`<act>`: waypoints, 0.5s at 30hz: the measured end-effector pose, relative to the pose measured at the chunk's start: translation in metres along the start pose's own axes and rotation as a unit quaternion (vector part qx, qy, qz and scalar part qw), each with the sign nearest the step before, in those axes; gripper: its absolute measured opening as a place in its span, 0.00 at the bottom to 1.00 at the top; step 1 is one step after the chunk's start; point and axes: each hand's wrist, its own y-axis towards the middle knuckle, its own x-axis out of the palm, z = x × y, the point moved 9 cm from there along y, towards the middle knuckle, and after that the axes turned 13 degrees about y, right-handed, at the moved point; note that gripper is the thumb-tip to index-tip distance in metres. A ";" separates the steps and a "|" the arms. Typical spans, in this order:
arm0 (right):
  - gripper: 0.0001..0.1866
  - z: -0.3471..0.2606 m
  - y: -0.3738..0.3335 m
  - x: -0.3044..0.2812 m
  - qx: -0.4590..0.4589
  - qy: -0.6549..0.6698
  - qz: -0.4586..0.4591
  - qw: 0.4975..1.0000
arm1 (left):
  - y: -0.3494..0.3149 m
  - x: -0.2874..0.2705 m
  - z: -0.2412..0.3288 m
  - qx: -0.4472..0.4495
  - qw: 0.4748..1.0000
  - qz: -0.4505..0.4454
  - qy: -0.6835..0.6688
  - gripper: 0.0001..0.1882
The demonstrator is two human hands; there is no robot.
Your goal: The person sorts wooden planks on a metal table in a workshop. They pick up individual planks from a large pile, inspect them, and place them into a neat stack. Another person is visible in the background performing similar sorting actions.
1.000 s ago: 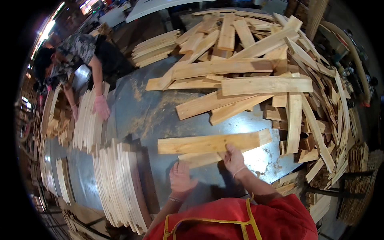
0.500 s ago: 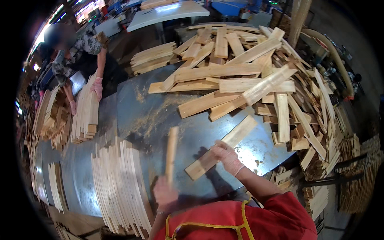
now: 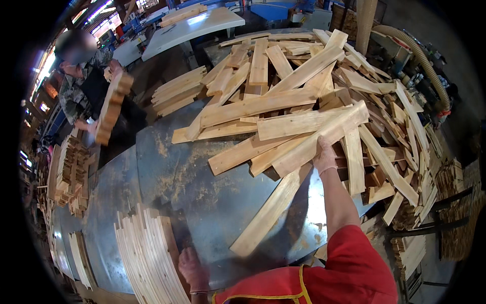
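My right hand (image 3: 324, 156), in a pale glove, is closed on the lower edge of a wooden board (image 3: 321, 139). That board lies slanted on a loose pile of boards (image 3: 283, 99). Another board (image 3: 271, 213) lies alone on the metal table (image 3: 202, 202), its far end by the held board. My left hand (image 3: 193, 271), also gloved, rests against the right side of a row of boards standing on edge (image 3: 149, 253). Its fingers are loosely bent and partly hidden, with no separate board visible in them.
Across the table at the left, a co-worker (image 3: 93, 91) holds a bundle of boards (image 3: 114, 109). Stacked boards (image 3: 71, 172) stand before them, and a small group of boards (image 3: 82, 258) is at the near left. A ribbed hose (image 3: 425, 55) curves at the far right.
My left hand has moved down to the board row, and the board it held upright is no longer in it. My right hand has left the lone board and grips one on the pile. The co-worker has lifted a bundle.
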 end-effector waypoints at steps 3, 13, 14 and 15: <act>0.27 0.030 -0.014 -0.042 0.085 -0.056 -0.081 0.992 | 0.016 -0.050 0.090 0.117 0.987 0.061 -0.092 0.43; 0.26 0.091 -0.109 -0.016 0.122 -0.086 -0.056 0.987 | 0.028 0.044 0.188 0.055 0.873 -0.189 -0.447 0.26; 0.26 0.067 -0.068 -0.028 0.041 -0.043 0.030 0.998 | 0.021 0.039 0.172 0.037 0.889 -0.165 -0.426 0.26; 0.27 0.040 -0.029 -0.045 -0.029 -0.140 0.029 0.989 | 0.018 0.022 0.157 0.026 0.903 -0.140 -0.405 0.25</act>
